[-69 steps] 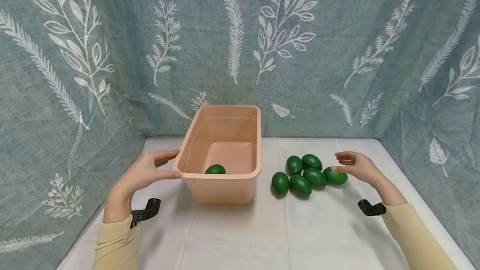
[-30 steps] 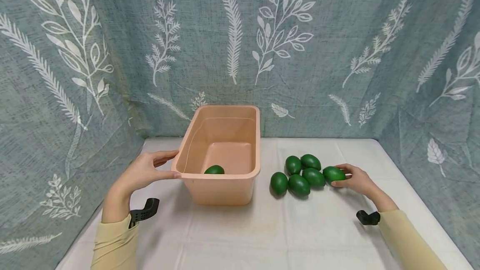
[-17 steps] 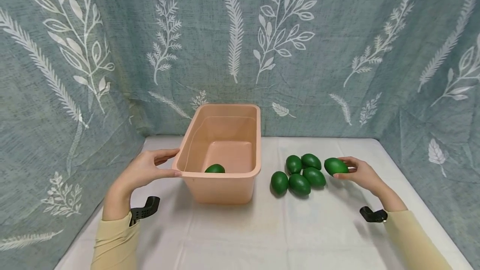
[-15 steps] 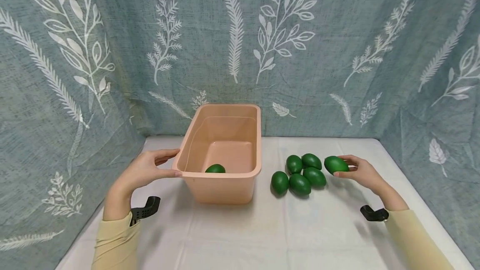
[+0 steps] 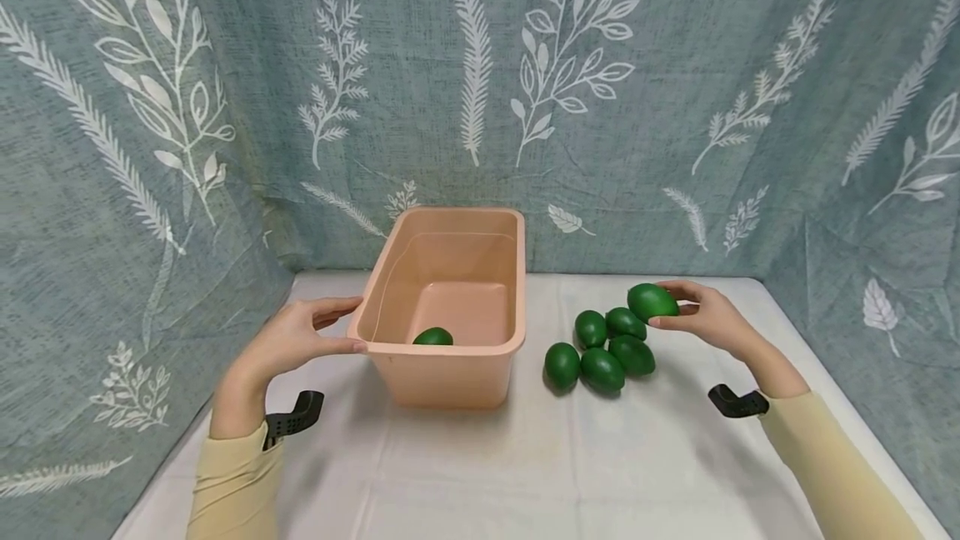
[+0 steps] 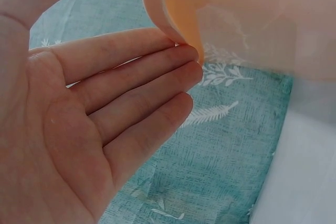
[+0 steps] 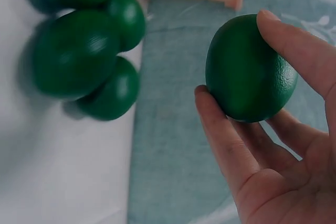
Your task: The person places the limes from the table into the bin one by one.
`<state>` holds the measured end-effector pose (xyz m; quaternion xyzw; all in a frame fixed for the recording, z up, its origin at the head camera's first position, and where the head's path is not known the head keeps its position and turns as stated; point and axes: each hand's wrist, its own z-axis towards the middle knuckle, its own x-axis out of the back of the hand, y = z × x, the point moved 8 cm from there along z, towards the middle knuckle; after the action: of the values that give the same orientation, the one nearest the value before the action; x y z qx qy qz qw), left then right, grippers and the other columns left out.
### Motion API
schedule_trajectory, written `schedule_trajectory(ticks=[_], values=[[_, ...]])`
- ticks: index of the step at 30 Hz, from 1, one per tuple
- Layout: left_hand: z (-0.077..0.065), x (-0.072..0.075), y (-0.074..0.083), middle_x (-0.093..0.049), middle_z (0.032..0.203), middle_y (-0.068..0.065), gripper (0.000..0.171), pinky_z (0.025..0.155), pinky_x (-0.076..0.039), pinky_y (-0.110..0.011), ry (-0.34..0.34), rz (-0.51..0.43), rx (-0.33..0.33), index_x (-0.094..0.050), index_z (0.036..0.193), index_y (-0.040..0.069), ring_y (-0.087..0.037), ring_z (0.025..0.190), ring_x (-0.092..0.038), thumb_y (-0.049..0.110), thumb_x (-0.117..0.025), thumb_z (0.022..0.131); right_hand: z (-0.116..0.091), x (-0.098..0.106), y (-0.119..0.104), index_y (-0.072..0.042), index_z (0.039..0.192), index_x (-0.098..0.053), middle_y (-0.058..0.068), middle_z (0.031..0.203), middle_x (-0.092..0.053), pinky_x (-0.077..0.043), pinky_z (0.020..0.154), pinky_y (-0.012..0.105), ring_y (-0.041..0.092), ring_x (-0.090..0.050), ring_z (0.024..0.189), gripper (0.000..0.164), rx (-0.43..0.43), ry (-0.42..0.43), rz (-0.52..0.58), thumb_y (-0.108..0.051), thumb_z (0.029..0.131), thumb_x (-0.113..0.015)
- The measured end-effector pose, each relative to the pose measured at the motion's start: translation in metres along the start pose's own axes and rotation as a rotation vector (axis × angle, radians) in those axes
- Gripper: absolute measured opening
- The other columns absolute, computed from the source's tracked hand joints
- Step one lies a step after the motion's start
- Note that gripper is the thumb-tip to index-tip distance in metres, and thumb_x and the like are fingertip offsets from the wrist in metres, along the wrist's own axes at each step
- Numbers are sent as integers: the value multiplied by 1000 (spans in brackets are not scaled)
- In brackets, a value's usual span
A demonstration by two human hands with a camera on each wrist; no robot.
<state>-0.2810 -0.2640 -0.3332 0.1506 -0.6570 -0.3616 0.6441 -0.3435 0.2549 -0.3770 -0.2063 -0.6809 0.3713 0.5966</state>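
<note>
My right hand (image 5: 708, 319) holds a dark green oval fruit (image 5: 652, 301), lime-like with finely bumpy skin, above the table. In the right wrist view, thumb and fingertips grip opposite sides of this fruit (image 7: 247, 69). Below and to the left, several similar green fruits (image 5: 602, 370) lie bunched on the white cloth. A peach-coloured plastic bin (image 5: 448, 377) stands left of them, one green fruit (image 5: 433, 337) partly visible inside. At the bin's near left corner, my left hand (image 5: 288, 340) touches the rim; its fingers (image 6: 142, 85) are nearly straight in the left wrist view.
A white cloth (image 5: 480, 473) covers the table. Blue-green curtains (image 5: 420, 107) with white leaf prints hang behind and on both sides. A black mount sits on each wrist. The bin's raised walls stand between its inside and the loose fruits.
My right hand reached down to the rightmost fruit, took hold of it, and lifted it up and slightly left, away from the bunch. The left hand and bin stayed in place.
</note>
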Motion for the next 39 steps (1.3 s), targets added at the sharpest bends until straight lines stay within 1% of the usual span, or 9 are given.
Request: schedule_trajectory(ticks=[4, 8, 12, 16, 21, 23, 31, 36, 39], values=[[0, 0, 1, -52, 139, -13, 75, 108, -43, -50, 0, 4, -3, -51, 137, 8, -39, 129, -46, 44, -78, 76, 8, 0, -20, -11, 142, -42, 18, 134, -49, -56, 88, 44, 37, -56, 117, 77, 20, -16, -18, -47, 80, -72], [0, 0, 0, -52, 139, -12, 76, 108, -43, -49, -3, -1, 2, -51, 138, 9, -38, 130, -46, 44, -78, 75, 16, -1, -40, -11, 142, -42, 18, 135, -49, -57, 85, 41, 35, -58, 114, 77, 51, -31, -28, -44, 81, -73], [1, 0, -1, -52, 139, -11, 77, 108, -43, -49, -5, -7, 5, -51, 138, 10, -38, 130, -45, 45, -78, 75, 24, -3, -64, -13, 141, -44, 15, 133, -52, -57, 83, 39, 32, -60, 111, 74, 92, -39, -38, -43, 80, -74], [0, 0, 0, -52, 139, -11, 76, 108, -43, -49, -7, -7, 1, -51, 138, 10, -38, 130, -46, 44, -78, 75, 34, -8, -86, -15, 139, -46, 13, 131, -54, -57, 84, 41, 29, -62, 109, 72, 132, -57, -48, -43, 80, -75], [1, 1, 1, -53, 138, -13, 74, 107, -43, -50, -2, -7, -15, -52, 137, 9, -39, 129, -46, 42, -78, 76, 45, -14, -112, -17, 137, -49, 10, 130, -55, -57, 83, 41, 27, -63, 108, 72, 165, -67, -94, -47, 77, -76], [1, 1, 2, -53, 137, -14, 73, 107, -43, -50, -2, -7, -19, -53, 137, 9, -40, 129, -46, 42, -78, 76, 49, -17, -122, -18, 137, -50, 9, 130, -56, -57, 83, 39, 26, -64, 107, 73, 173, -72, -105, -48, 76, -76], [2, 1, 0, -53, 138, -10, 75, 107, -44, -48, -1, -6, 0, -53, 137, 11, -38, 129, -47, 44, -79, 74, 63, -32, -161, -18, 138, -49, 8, 128, -57, -58, 83, 37, 26, -63, 107, 73, 234, -124, -111, -47, 76, -77], [2, 1, 1, -53, 137, -12, 74, 107, -44, -48, 3, 0, -13, -53, 136, 10, -39, 128, -47, 43, -78, 75, 71, -44, -182, -18, 134, -53, 6, 123, -59, -59, 79, 34, 23, -65, 104, 68, 265, -158, -111, -46, 76, -77], [2, 2, 2, -54, 137, -12, 73, 107, -44, -49, 5, -4, -15, -53, 136, 10, -39, 128, -47, 43, -78, 75, 74, -54, -194, -18, 133, -54, 5, 119, -61, -58, 81, 34, 22, -65, 103, 66, 289, -181, -119, -44, 77, -77]])
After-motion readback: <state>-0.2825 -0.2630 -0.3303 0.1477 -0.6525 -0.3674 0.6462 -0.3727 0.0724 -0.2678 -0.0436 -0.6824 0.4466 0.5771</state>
